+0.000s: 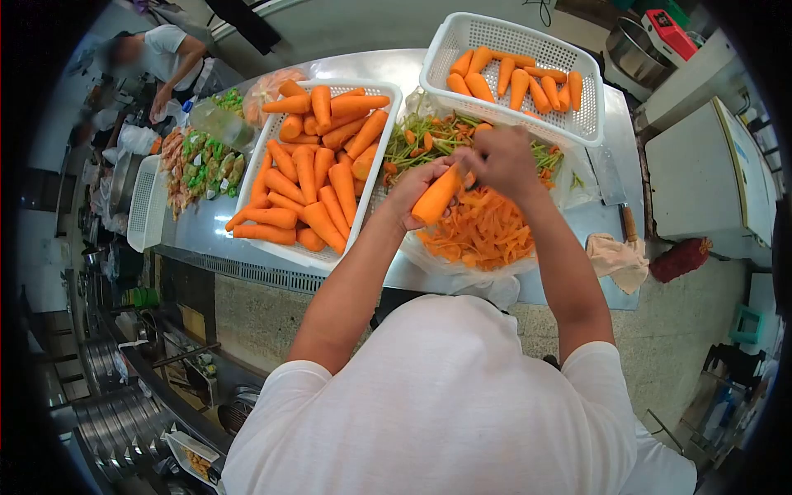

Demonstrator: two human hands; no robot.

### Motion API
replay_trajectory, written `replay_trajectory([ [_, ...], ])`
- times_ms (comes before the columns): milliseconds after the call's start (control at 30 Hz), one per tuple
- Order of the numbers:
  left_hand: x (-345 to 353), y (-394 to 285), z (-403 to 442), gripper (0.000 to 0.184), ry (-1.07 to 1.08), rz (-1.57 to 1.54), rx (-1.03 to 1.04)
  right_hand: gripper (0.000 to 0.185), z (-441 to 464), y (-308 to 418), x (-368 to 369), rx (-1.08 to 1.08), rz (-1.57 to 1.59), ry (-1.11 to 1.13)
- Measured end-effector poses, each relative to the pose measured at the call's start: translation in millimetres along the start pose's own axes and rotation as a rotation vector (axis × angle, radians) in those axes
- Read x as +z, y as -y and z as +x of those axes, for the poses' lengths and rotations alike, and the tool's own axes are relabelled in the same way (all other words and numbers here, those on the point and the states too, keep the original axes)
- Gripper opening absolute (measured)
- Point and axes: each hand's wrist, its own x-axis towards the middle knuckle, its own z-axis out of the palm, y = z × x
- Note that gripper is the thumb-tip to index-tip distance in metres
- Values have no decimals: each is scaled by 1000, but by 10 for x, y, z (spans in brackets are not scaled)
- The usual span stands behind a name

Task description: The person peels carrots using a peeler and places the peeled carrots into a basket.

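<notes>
My left hand [409,190] is wrapped round a carrot [437,196], held at a slant over a pile of orange peelings [483,235]. At the carrot's upper end my right hand [505,163] is closed in a fist, slightly blurred. Whatever it grips is hidden by the fingers. Beneath and beyond the hands, cut green carrot tops [425,132] with orange stubs lie on clear plastic. Left of my hands stands a white basket [395,103] heaped with carrots. Another white basket [587,66] holds several carrots beyond my right hand.
A cleaver-like knife [608,175] lies at the metal table's right side, near a beige cloth [617,257]. Bagged green vegetables [210,161] and a plastic bottle [221,124] sit on the left. A person in a white shirt [169,49] stands at the far left.
</notes>
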Motion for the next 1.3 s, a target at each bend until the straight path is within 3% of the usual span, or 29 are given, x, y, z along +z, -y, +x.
replay_trajectory([
  [33, 2, -7, 7, 35, 13, 8, -7, 42, 37, -116, -43, -3, -2, 0],
  [100, 45, 0, -35, 34, 23, -38, -9, 44, 86, -246, -134, 230, -158, 45],
  [167, 33, -12, -17, 34, 29, -85, -9, 46, 15, -153, -133, 248, -80, 55],
  [233, -38, 20, 76, 33, 44, -87, 5, 48, -33, 258, -172, -41, 33, -5],
  [267, 55, 0, 75, 33, 47, -83, 1, 48, -60, 397, -150, -36, 29, -9],
  [333, 305, -69, 22, 33, -214, -211, -31, 48, -101, 578, -89, -248, 127, -121],
  [367, 239, -55, 14, 33, -216, -210, -35, 48, -108, 476, -47, -245, 129, -121],
  [433, 17, -31, 8, 34, 67, -23, 1, 48, -45, 65, 19, -99, 2, -59],
  [467, -31, -24, 16, 34, 70, -23, 4, 48, -10, -86, -14, -102, -1, -60],
  [533, -65, -21, 5, 34, 144, -84, -20, 49, 59, -221, -98, 196, -195, 19],
  [567, -81, -30, 17, 34, 143, -83, -13, 49, 56, -223, -82, 190, -194, 16],
  [633, 23, -2, -13, 35, 58, -76, 22, 50, 11, 48, -168, 153, -57, 9],
  [667, 112, -2, -13, 35, 57, -78, 21, 50, -27, 208, -156, 3, 47, -52],
  [733, 417, -107, -48, 38, -272, -256, -8, 49, -76, 559, -85, -120, 109, -128],
  [767, 352, -99, -43, 38, -271, -252, -8, 49, -88, 638, -58, -247, 174, -201],
  [800, 210, -74, -41, 38, -141, -181, -10, 49, -84, 558, -22, -248, 175, -204],
  [833, 101, -41, -47, 39, -13, -111, -15, 48, -77, 382, 28, -191, 120, -160],
  [867, 7, -2, -33, 39, -13, -112, -14, 48, -59, 187, 55, -137, 64, -116],
  [933, -104, 22, -17, 42, 68, -42, -20, 50, -2, -225, 33, 167, 42, 47],
  [1000, -83, 26, -95, 43, 118, -137, -12, 54, -20, -498, -29, 305, -213, 20],
  [1133, -109, -3, -209, 45, 206, -331, -16, 58, -162, -618, -138, 408, -165, 75],
  [1233, -164, -13, -199, 43, 280, -308, 18, 60, -295, -596, -128, 382, -129, 38],
  [1300, -191, -60, -158, 41, 310, -237, -5, 57, -401, -527, -141, 505, 30, 58],
])
